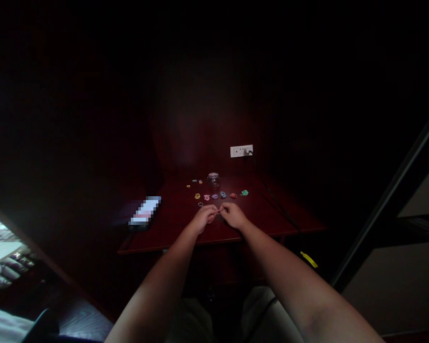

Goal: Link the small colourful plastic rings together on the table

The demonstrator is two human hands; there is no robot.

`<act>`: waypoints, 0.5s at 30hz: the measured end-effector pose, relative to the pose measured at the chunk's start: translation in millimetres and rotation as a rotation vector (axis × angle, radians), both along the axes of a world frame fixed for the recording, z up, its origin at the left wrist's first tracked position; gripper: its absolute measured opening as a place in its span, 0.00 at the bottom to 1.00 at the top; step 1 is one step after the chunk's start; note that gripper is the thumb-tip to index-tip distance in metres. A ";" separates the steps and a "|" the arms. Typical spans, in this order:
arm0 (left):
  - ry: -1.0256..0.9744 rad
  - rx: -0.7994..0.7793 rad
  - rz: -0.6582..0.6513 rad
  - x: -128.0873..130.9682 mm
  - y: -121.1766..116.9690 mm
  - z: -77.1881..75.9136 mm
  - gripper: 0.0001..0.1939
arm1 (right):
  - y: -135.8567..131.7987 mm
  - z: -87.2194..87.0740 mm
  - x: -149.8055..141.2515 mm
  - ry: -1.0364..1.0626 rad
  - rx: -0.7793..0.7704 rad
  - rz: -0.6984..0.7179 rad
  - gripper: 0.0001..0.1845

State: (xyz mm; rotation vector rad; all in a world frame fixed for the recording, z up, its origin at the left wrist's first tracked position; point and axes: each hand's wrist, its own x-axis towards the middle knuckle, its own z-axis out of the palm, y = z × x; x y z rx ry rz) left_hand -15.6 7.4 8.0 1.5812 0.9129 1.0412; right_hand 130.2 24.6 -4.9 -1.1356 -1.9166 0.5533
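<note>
My left hand [205, 219] and my right hand [233, 216] meet low over the front of the dark red desk. Both are closed in a pinch, and a thin reddish-pink elastic band [219, 211] stretches between the fingertips. Just beyond them runs a row of small band bunches: yellow [198, 196], pink [207, 197], purple [215, 196], blue [223, 195], orange-red [233, 196] and green [245, 193]. A single dark grey ring [200, 204] lies close to my left hand. Behind the row stands a clear lidded jar [213, 179].
A few loose bands [195, 181] lie at the back left. Toward the left edge, a lit phone [145, 211] rests propped up. From the wall socket [241, 151], a black cable [277, 202] crosses the desk's right side. A yellow tag [309, 259] hangs below.
</note>
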 end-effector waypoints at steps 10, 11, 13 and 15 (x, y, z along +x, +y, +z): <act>0.064 0.037 0.056 6.5 1.7 -7.2 0.08 | -7.0 2.8 0.4 -0.076 0.012 -0.107 0.05; 0.064 0.041 0.062 6.2 1.8 -7.4 0.08 | -8.0 3.4 0.0 -0.088 0.015 -0.111 0.05; 0.059 0.048 0.076 5.5 2.6 -7.1 0.09 | -9.5 4.5 -0.7 -0.112 0.023 -0.119 0.06; 0.047 0.050 0.089 5.1 3.7 -6.0 0.10 | -10.2 5.4 -1.3 -0.135 0.030 -0.125 0.07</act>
